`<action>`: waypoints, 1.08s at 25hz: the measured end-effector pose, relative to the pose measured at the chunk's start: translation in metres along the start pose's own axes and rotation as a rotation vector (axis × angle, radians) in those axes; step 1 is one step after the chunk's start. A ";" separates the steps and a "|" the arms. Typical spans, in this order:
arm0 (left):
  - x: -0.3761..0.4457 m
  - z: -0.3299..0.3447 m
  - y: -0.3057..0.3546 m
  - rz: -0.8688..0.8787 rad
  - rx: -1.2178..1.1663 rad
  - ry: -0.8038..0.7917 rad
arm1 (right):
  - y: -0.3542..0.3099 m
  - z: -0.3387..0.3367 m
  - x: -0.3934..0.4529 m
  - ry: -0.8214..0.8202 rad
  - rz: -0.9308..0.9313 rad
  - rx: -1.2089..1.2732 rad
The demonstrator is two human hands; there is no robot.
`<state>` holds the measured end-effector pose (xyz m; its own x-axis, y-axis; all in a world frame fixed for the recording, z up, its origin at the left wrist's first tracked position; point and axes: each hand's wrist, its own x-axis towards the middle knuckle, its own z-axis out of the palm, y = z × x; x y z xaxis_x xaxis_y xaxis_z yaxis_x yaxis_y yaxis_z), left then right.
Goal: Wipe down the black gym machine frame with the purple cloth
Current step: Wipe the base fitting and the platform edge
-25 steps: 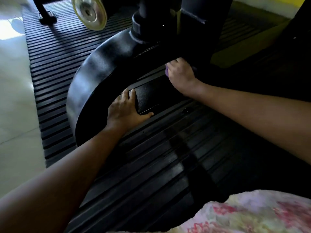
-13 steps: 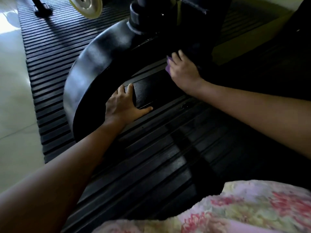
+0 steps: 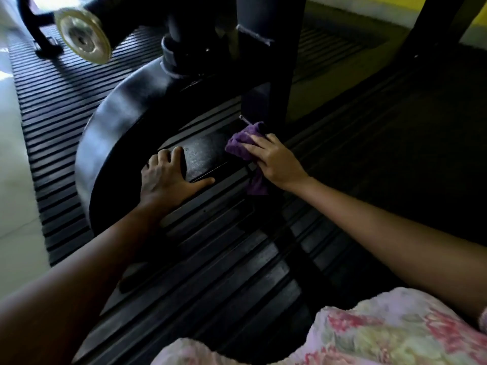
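The purple cloth (image 3: 243,143) lay bunched at the foot of the black upright post (image 3: 274,75), on the flat base plate (image 3: 205,154) of the gym machine frame (image 3: 116,122), with one loose corner trailing down toward the ribbed floor mat (image 3: 210,259). The right hand (image 3: 274,160) pressed on it from above, fingers laid over the bundle and curled a little into its folds, so the cloth was held under the palm rather than pinched at an edge. The left hand (image 3: 168,177) rested flat on the near end of the same plate, fingers spread and thumb stretched out along a rib of the mat, holding nothing; it looked like a brace for the person leaning in. The wide curved black guard (image 3: 105,127) arched over on the left, and a pale round wheel (image 3: 84,38) hung blurred beyond it. A floral-print garment (image 3: 382,330) showed at the bottom.

To my eye the step was the corner where post meets plate. Doing it well would have called for opening the cloth flatter so more of it touched metal, keeping firm downward pressure, and working in overlapping strokes along the plate toward the braced hand, then round the foot of the post. The small bolt (image 3: 242,118) sticking out beside the cloth could have snagged it.
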<state>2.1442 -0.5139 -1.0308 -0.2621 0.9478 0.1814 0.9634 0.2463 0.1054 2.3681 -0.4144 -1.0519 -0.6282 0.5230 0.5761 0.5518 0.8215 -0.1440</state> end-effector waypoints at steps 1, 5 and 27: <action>0.001 -0.002 0.000 -0.011 -0.031 -0.029 | 0.003 0.000 0.001 0.017 0.001 -0.010; 0.008 -0.007 -0.008 -0.139 -0.287 -0.109 | -0.028 0.015 0.015 0.114 0.266 0.011; 0.014 0.001 0.002 -0.001 0.013 -0.169 | -0.036 0.032 0.025 0.692 1.118 0.493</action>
<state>2.1424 -0.4995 -1.0286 -0.2507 0.9680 0.0142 0.9643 0.2484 0.0921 2.3146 -0.4237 -1.0583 0.4831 0.8464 0.2243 0.2364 0.1206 -0.9642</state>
